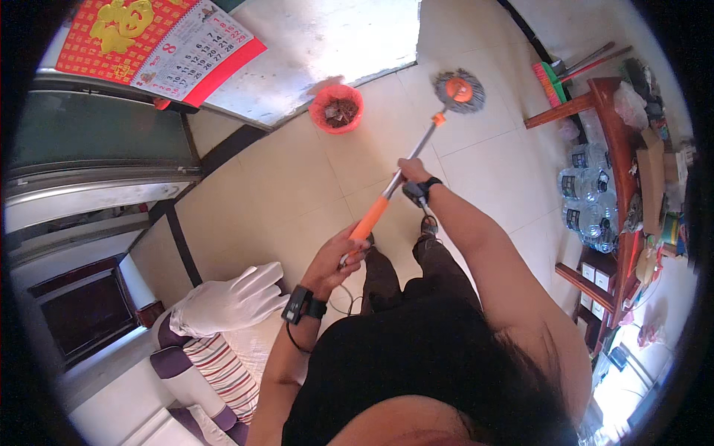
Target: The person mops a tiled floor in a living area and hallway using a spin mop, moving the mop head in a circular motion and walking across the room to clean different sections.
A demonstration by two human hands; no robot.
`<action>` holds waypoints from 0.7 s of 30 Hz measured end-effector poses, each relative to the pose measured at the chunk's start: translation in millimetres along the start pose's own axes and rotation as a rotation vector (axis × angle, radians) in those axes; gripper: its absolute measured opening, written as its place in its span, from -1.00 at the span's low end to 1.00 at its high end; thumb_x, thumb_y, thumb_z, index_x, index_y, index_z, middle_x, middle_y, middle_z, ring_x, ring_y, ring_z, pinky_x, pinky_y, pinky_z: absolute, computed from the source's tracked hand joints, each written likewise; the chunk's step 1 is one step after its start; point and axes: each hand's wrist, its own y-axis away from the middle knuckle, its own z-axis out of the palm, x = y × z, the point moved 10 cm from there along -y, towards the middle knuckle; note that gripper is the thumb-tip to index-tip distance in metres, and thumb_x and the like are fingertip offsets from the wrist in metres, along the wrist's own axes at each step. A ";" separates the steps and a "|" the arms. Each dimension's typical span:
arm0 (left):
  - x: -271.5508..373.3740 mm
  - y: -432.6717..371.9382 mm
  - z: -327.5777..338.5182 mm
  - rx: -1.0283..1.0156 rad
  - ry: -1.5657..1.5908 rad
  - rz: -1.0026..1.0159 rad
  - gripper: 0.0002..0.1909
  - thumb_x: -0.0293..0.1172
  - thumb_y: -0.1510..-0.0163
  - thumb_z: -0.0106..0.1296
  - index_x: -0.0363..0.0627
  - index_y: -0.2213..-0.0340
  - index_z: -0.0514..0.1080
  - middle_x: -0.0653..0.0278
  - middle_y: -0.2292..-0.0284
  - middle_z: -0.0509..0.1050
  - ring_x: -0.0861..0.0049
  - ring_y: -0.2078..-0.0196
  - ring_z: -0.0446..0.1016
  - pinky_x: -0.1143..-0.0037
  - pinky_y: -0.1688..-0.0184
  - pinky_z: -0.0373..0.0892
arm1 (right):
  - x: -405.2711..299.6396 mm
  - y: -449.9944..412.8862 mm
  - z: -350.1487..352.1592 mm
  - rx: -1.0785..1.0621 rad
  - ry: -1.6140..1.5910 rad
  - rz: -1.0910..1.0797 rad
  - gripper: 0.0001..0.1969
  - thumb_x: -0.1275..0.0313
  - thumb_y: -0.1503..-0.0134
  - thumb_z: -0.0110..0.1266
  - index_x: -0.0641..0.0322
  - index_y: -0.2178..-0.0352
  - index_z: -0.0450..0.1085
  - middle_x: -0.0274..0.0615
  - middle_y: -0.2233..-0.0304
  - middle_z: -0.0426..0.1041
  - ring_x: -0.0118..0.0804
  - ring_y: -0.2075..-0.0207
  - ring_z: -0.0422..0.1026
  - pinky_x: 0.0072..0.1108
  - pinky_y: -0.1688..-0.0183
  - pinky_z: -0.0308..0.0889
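Note:
A spin mop with a grey fringed head [478,99] and an orange hub lies against the tiled floor [390,217] ahead of me. Its metal pole [422,140] slants back toward my body and ends in an orange grip [369,221]. Around the lower end of that grip my left hand [336,253] is closed. Farther down the pole, my right hand [413,170] wraps the metal tube. Both wrists carry black strapped devices with cables.
Left of the mop head stands a red waste bin [357,106] holding dark litter. A sofa with a striped cushion [223,371] is at lower left. On the right, a wooden table [611,128] has bottled water [585,184] beneath it; a green dustpan [551,83] leans behind.

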 end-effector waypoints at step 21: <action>-84.9 169.9 -51.3 0.416 0.119 0.099 -0.42 -0.49 0.04 -0.24 -0.06 -0.03 -0.13 0.28 0.45 0.25 0.68 0.55 0.25 0.74 0.55 0.25 | -56.6 124.8 170.8 -0.324 0.010 0.201 -0.76 0.37 0.17 -0.10 0.40 0.69 0.24 -0.06 0.74 0.30 -0.22 0.68 0.36 -0.48 0.63 0.31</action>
